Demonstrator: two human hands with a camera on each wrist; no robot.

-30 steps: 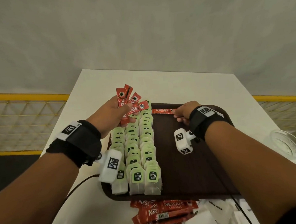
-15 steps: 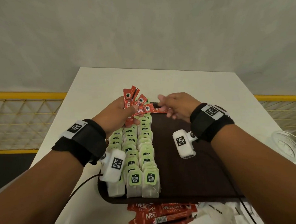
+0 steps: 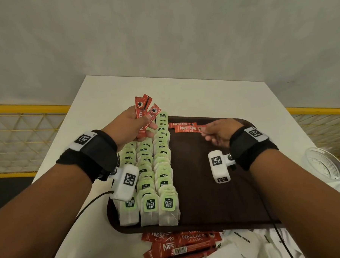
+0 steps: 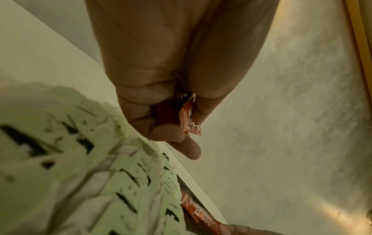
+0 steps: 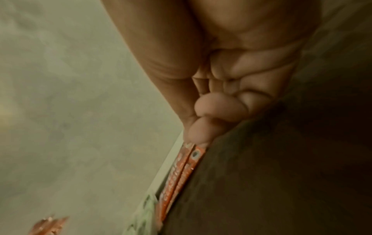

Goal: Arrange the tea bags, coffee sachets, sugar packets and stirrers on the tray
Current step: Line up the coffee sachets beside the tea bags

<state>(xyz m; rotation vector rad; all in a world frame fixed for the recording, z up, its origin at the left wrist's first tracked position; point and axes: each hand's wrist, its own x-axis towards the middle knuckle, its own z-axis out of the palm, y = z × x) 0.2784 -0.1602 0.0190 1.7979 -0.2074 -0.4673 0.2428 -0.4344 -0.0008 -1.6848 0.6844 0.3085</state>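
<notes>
The left hand (image 3: 126, 127) grips a fan of red coffee sachets (image 3: 144, 114) above the far end of the tea bags (image 3: 155, 169), which fill three rows on the tray's (image 3: 218, 205) left side. The right hand (image 3: 218, 133) pinches the end of one sachet (image 3: 187, 128) lying just beside another sachet (image 3: 179, 124) at the tray's far edge.

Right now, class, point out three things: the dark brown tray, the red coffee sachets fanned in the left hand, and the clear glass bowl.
dark brown tray (image 3: 218, 195), head view, bare floor.
red coffee sachets (image 3: 140, 112), head view, upright sachet's printed face.
clear glass bowl (image 3: 324, 166), head view, ribbed wall.
</notes>
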